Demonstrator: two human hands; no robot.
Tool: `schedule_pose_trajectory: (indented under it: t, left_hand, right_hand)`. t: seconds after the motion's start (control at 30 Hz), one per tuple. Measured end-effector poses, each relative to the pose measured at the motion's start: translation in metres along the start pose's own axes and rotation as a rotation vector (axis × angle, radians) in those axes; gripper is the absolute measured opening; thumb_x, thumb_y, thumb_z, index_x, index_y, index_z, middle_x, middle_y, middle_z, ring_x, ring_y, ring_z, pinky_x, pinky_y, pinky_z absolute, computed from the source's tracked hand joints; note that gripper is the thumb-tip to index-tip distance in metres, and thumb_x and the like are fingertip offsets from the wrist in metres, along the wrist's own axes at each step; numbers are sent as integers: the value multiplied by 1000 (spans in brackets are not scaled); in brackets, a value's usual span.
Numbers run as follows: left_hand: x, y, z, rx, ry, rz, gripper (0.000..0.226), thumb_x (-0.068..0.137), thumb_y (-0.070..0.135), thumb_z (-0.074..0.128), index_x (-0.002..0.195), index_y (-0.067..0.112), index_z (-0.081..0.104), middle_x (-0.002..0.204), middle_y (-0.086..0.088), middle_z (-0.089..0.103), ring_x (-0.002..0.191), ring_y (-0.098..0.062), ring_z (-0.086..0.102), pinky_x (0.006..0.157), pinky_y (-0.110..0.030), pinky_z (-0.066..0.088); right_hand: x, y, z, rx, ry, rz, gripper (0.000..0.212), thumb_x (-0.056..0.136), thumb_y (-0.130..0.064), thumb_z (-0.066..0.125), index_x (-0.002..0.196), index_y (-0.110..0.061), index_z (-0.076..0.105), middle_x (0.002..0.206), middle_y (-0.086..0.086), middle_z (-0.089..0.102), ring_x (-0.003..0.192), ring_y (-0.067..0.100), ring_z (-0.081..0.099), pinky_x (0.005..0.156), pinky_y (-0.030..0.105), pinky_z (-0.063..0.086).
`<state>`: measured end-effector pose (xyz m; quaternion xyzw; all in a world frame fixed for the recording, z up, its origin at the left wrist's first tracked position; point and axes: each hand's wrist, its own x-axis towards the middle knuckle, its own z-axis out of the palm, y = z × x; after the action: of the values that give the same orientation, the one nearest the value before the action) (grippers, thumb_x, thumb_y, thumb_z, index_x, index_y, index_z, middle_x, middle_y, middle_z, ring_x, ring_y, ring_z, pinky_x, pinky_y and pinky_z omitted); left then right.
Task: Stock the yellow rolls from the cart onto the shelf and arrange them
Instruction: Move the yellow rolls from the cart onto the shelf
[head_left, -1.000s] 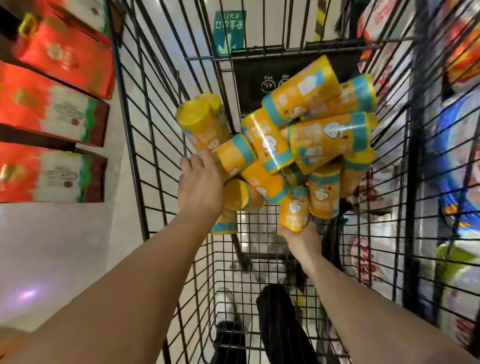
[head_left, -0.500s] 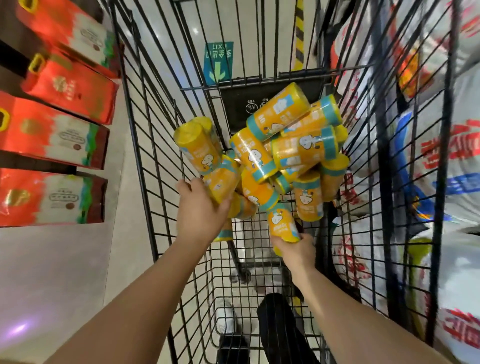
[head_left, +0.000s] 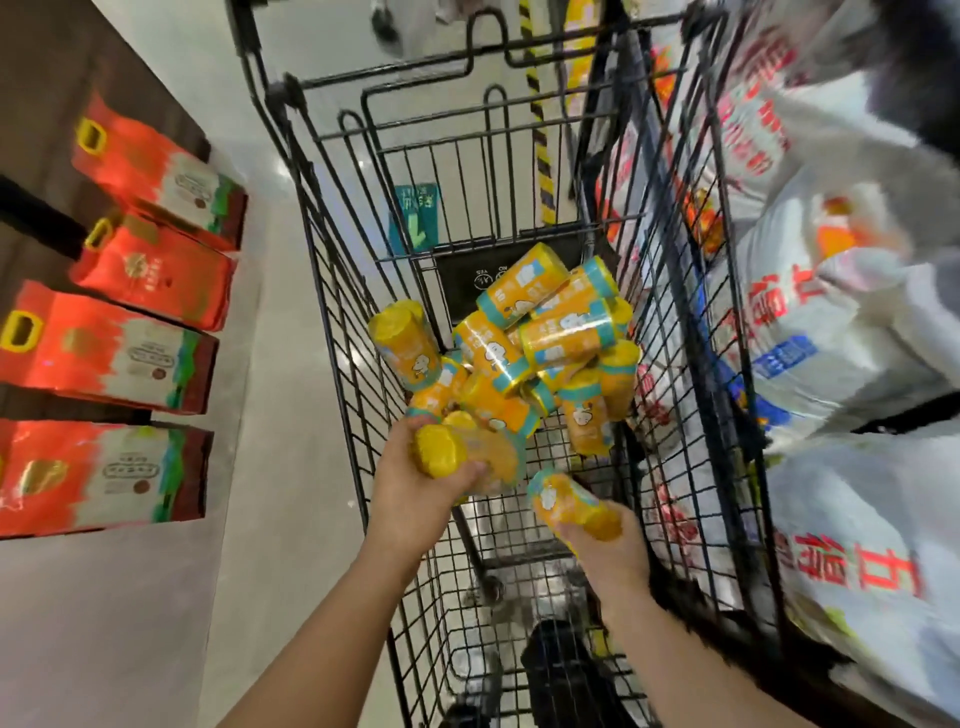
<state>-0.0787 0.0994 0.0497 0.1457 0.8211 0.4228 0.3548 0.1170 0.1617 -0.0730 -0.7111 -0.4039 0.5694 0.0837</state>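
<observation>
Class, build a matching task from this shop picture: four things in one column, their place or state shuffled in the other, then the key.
1 left hand
2 red packs
3 white sacks
4 pile of yellow rolls

a heaped in the cart
b left of the cart
c right of the cart
d grips a yellow roll

Pairs: 1-d, 2-b, 3-c, 4-a

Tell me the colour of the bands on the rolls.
Teal bands on yellow rolls; head view.
</observation>
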Motion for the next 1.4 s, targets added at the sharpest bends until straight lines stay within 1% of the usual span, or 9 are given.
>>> schedule_pose_trajectory:
  t: [0.17, 0.3, 0.5, 0.7, 0.8, 0.9, 1.0, 1.1, 1.4]
  left_hand:
    - [-21, 17, -21, -189, -27, 25, 68, 68, 5, 87, 124, 24, 52, 114, 1, 59, 97, -12, 62, 58, -14, 52]
    - [-41, 38, -42, -246, -17, 84, 65, 69, 10, 87, 121, 25, 52, 110, 6, 59, 94, -8, 61, 56, -14, 52]
    - [-74, 68, -70, -294, 3, 223, 63, 70, 20, 88, 121, 26, 51, 109, 11, 58, 95, -2, 59, 76, -23, 51]
    - [-116, 101, -87, -358, -37, 305, 32, 73, 22, 86, 85, 32, 58, 86, 13, 65, 77, -5, 64, 68, -26, 51]
    - [-138, 116, -93, -432, -101, 308, 28, 71, 30, 87, 85, 29, 62, 85, 9, 68, 76, -6, 65, 67, -26, 50]
    - [-160, 133, -98, -453, -190, 315, 57, 49, 53, 90, 95, 32, 63, 97, 4, 71, 86, -14, 68, 74, -32, 54]
    - [-180, 147, -98, -526, -279, 302, 56, 51, 48, 90, 97, 34, 61, 100, 0, 69, 86, -17, 69, 72, -34, 55]
    - [-198, 160, -97, -579, -370, 275, 40, 68, 33, 84, 98, 31, 58, 96, 0, 70, 83, -19, 69, 66, -31, 53]
    - [-257, 206, -84, -563, -724, 157, 68, 62, 35, 84, 121, 12, 59, 105, -14, 74, 85, -31, 74, 72, -47, 61]
  right_hand:
    - [-49, -22, -25, 36, 13, -205, 61, 72, -23, 88, 120, -31, 51, 114, 0, 57, 95, 16, 57, 69, 26, 44]
    - [-98, -44, -47, 74, 44, -337, 63, 69, -31, 88, 116, -42, 47, 109, -14, 51, 95, 7, 52, 69, 24, 43]
    - [-171, -71, -75, 171, 109, -573, 66, 70, -19, 88, 121, -33, 48, 107, -15, 58, 91, 0, 61, 68, 15, 48]
    - [-235, -83, -93, 561, 99, -659, 65, 67, -3, 85, 118, -29, 54, 112, 6, 67, 98, 21, 66, 86, 36, 54]
    - [-268, -89, -103, 701, 93, -677, 58, 66, -9, 84, 117, -19, 58, 110, 8, 70, 97, 19, 68, 76, 28, 56]
    - [-296, -94, -113, 831, 80, -678, 48, 68, -8, 79, 111, -13, 61, 105, 10, 71, 91, 23, 68, 77, 34, 58]
    - [-324, -98, -122, 888, 76, -686, 26, 82, -1, 68, 105, -13, 61, 92, 5, 72, 81, 21, 66, 72, 34, 56]
    - [-352, -97, -133, 900, 56, -732, 35, 73, -11, 71, 107, -14, 61, 85, 0, 73, 71, 12, 68, 59, 25, 56]
    - [-417, -87, -182, 930, 127, -773, 47, 78, -30, 67, 122, -21, 58, 101, 4, 74, 88, 19, 72, 80, 40, 59]
